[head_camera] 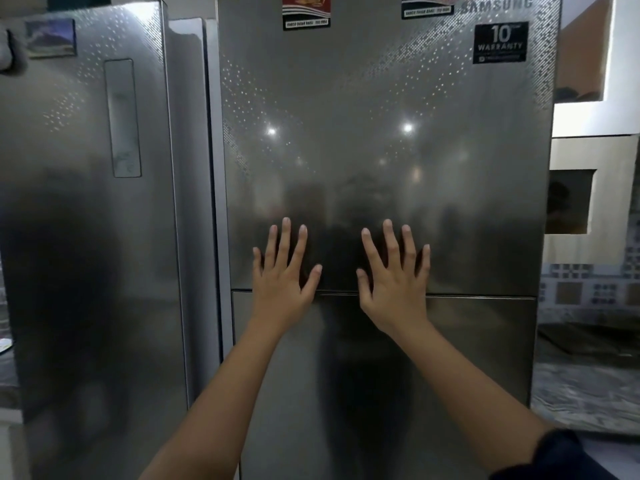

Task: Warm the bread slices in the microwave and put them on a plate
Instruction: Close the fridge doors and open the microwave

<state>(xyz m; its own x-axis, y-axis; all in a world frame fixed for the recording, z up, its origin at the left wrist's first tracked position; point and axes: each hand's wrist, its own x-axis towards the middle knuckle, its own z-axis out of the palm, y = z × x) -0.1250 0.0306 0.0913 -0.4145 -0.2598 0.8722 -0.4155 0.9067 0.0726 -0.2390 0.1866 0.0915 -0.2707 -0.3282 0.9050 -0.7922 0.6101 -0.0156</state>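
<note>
A tall silver fridge (381, 150) fills the view straight ahead, its doors closed. My left hand (282, 280) and my right hand (396, 289) are both held up with fingers spread, palms toward the fridge's upper door, just above the seam (485, 296) between the upper and lower doors. Neither hand holds anything. Whether the palms touch the door I cannot tell. No bread, microwave or plate is visible.
A second silver fridge (97, 202) with a recessed handle (123, 117) stands to the left, close beside the first. On the right are a marbled counter (585, 393), a tiled wall (588, 289) and white wall niches (588, 202). Stickers sit on the upper door.
</note>
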